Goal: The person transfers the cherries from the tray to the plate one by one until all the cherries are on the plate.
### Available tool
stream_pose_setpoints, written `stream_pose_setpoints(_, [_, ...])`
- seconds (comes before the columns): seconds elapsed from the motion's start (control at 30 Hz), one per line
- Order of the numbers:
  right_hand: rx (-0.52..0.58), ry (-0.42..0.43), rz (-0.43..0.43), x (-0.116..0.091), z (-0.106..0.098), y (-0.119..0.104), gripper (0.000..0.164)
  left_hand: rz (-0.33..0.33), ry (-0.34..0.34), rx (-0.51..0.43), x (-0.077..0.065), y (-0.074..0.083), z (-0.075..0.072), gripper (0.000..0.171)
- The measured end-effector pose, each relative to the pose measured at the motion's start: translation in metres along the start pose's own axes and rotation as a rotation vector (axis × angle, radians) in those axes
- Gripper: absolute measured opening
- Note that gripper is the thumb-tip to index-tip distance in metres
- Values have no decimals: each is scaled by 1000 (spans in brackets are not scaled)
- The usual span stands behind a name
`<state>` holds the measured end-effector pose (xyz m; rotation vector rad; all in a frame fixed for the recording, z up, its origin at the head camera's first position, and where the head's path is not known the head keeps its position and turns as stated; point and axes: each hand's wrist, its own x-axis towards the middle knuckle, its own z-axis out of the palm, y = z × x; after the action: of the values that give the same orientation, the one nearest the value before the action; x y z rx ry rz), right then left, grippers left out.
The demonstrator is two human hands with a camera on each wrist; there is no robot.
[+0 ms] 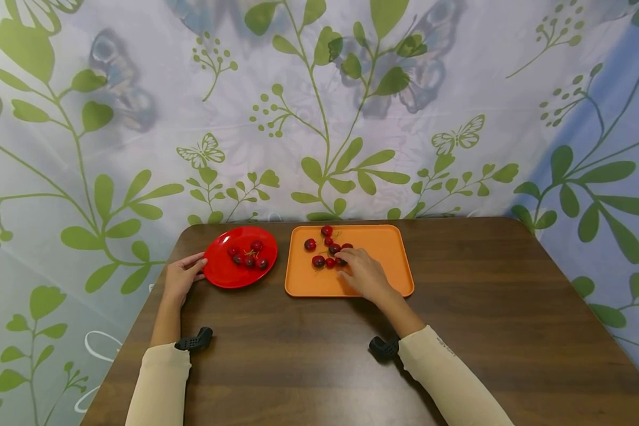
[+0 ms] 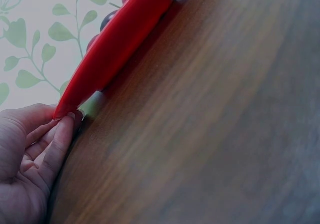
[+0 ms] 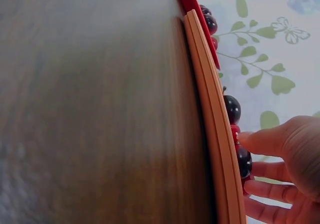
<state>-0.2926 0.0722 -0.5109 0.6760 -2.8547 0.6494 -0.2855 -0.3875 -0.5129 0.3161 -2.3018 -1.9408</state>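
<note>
My left hand [image 1: 183, 277] pinches the near-left rim of a round red plate [image 1: 218, 275], thumb above and fingers below in the left wrist view. That plate carries several dark red cherries [image 1: 250, 260] clustered near its middle, some with greenish stems. My right hand [image 1: 366, 273] reaches over an orange rectangular tray [image 1: 391, 251], its fingers spread around a dark cherry [image 3: 244, 161] among several others. Thumb and fingers stand on different sides of that cherry in the right wrist view; firm contact cannot be made out. More cherries [image 1: 318, 261] lie left of the hand on the tray.
Plate and tray sit side by side at the back of a brown wooden table [image 1: 277, 361], a narrow gap between them. Behind the table hangs a leaf-and-butterfly patterned cloth [image 1: 234, 148]. Black wrist devices [image 1: 196, 340] jut inward from both wrists.
</note>
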Motion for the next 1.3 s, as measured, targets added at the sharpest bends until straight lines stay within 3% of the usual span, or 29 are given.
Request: stream_pose_setpoints(1.3, [-17, 57, 95, -1, -1, 0, 32, -8, -4, -16, 2, -4, -1, 44])
